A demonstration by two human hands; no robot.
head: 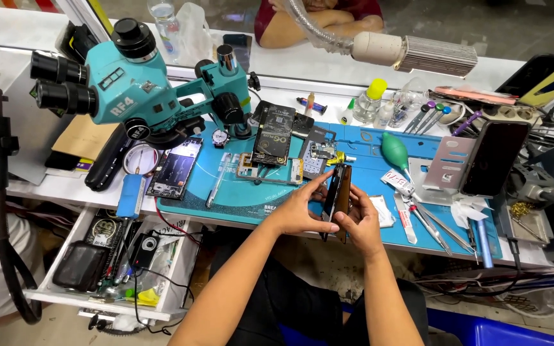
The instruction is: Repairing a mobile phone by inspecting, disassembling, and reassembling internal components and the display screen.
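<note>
Above the mat [251,202], both hands pinch an upright phone [339,198].

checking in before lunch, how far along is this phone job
Done: the phone is opened, its frame and loose black battery lying on the blue mat. In hand: left hand and right hand hold a thin dark panel on edge. Left: parts remain unassembled; tweezers lie beside.

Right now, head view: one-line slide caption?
Both hands, left hand and right hand, hold a phone edge-on above the blue mat beside a teal microscope.
</note>
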